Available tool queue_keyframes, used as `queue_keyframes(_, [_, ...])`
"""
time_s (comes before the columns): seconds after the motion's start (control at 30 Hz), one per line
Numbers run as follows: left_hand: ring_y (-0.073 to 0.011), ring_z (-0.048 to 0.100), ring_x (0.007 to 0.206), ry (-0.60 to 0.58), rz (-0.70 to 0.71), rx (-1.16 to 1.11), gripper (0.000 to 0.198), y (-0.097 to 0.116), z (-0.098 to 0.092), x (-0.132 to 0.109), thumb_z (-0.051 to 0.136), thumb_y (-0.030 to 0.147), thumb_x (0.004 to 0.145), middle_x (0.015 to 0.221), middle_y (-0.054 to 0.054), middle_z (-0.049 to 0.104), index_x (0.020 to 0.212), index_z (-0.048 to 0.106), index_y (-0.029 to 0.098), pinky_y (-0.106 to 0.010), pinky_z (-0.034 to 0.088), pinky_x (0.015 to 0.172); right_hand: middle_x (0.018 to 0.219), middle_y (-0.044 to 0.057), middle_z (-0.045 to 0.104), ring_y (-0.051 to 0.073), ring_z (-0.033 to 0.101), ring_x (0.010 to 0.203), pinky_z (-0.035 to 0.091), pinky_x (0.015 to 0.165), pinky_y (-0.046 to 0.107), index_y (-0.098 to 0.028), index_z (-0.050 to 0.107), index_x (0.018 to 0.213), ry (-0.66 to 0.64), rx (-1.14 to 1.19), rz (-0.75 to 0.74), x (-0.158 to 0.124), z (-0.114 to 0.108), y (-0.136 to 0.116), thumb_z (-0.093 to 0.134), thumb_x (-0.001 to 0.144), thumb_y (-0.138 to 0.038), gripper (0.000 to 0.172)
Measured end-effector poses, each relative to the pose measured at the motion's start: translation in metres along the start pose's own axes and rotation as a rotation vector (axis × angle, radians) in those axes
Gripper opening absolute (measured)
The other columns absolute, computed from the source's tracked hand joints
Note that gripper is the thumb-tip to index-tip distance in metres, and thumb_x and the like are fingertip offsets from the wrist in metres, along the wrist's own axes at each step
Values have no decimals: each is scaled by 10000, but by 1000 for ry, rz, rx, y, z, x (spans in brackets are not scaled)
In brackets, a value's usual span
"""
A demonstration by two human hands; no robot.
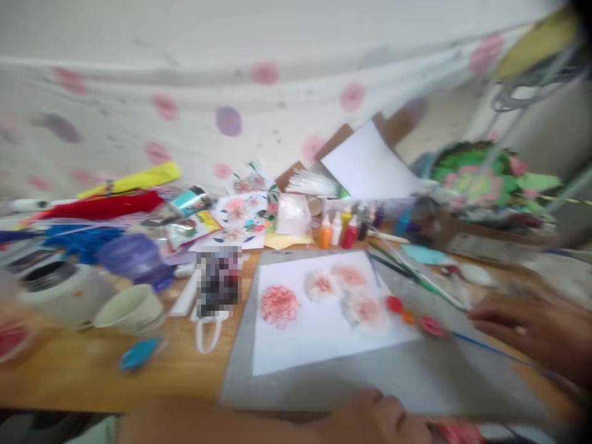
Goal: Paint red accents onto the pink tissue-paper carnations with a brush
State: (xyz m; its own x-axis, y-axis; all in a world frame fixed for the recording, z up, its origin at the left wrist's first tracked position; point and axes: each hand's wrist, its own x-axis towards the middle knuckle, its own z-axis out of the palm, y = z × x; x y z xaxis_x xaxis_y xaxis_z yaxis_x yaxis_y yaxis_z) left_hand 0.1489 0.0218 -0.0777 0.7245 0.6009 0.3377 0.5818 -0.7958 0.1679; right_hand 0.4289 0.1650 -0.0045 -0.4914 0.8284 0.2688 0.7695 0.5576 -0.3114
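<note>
1. The right hand (531, 327) lies low over the right end of the counter (92, 376), with its fingers pointing left toward the white sheet (324, 345).
2. A thin blue brush (490, 350) runs under those fingers. Its long axis slants from the far left down to the near right, and its tip end is turned toward the pink paint blob (431, 325).
3. The fingers are bent over the brush handle, but because of the blur it cannot be told whether the handle is grasped or only touched.
4. The left hand (370, 419) is seen at the near edge, just at the front border of the grey mat (370, 385). Its state cannot be told, and nothing is seen in it.
5. The brush and the row of red, orange and pink blobs are much nearer to the right hand than to the left.
6. The sheet, with its dabbed red and pink flowers, lies slightly askew on the mat, left of the blobs.
7. Open room is found on the mat's near strip. The far side is crowded by paint bottles (337, 231), and a cream cup (132, 308) stands well apart to the left.
</note>
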Motion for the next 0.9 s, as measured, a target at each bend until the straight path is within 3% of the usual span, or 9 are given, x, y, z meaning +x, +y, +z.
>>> queue_keyframes(0.07, [-146, 551, 521, 135, 117, 144, 126, 7, -9, 16, 524, 206, 827, 594, 1, 561, 706, 515, 174, -251, 451, 458, 932, 70, 709, 256, 660, 880, 531, 722, 349, -300, 709, 876, -139, -16, 27, -28, -4, 2, 571, 818, -377, 168])
queue_keyframes(0.13, [-183, 627, 710, 235, 142, 174, 91, 10, -18, 27, 513, 135, 794, 753, -41, 632, 707, 502, 162, -309, 529, 639, 1013, 79, 684, 249, 639, 950, 514, 812, 359, -260, 685, 969, -139, -34, 44, -42, -7, -1, 544, 843, -354, 211])
queue_keyframes(0.27, [-241, 621, 982, 249, 146, 97, 126, 6, -27, 32, 485, 196, 809, 1021, -104, 660, 854, 589, 143, -365, 524, 863, 1060, 107, 649, 247, 614, 983, 497, 851, 391, -196, 648, 1014, -176, -119, 52, -48, -4, -5, 547, 837, -357, 259])
queue_keyframes(0.4, [-259, 607, 1056, 215, 117, 93, 194, -4, -25, 27, 475, 247, 824, 1124, -92, 651, 921, 617, 158, -380, 524, 900, 1053, 107, 630, 240, 598, 991, 480, 854, 377, -190, 636, 1001, -181, -201, 69, -47, 3, -2, 523, 840, -264, 210])
queue_keyframes(0.63, [-295, 563, 1125, 149, 112, 114, 228, -13, -29, 22, 420, 212, 864, 1190, -120, 619, 961, 622, 167, -425, 504, 918, 824, 50, 630, 189, 607, 787, 473, 705, 310, -203, 630, 802, -215, -237, 113, -46, 2, 4, 482, 843, -220, 155])
queue_keyframes(0.73, [-297, 548, 1142, 125, 114, 121, 237, -15, -29, 23, 401, 193, 881, 1208, -128, 606, 961, 622, 160, -416, 493, 933, 817, 47, 652, 184, 616, 756, 472, 672, 299, -213, 648, 827, -219, -240, 134, -49, -2, 4, 480, 857, -252, 175])
queue_keyframes(0.9, [-251, 565, 1127, 195, 80, 102, 249, -14, -24, 25, 385, 167, 905, 1178, -87, 630, 945, 631, 171, -376, 460, 978, 873, 44, 697, 195, 656, 765, 507, 694, 319, -247, 684, 927, -175, -148, 161, -56, -12, 5, 498, 872, -343, 217])
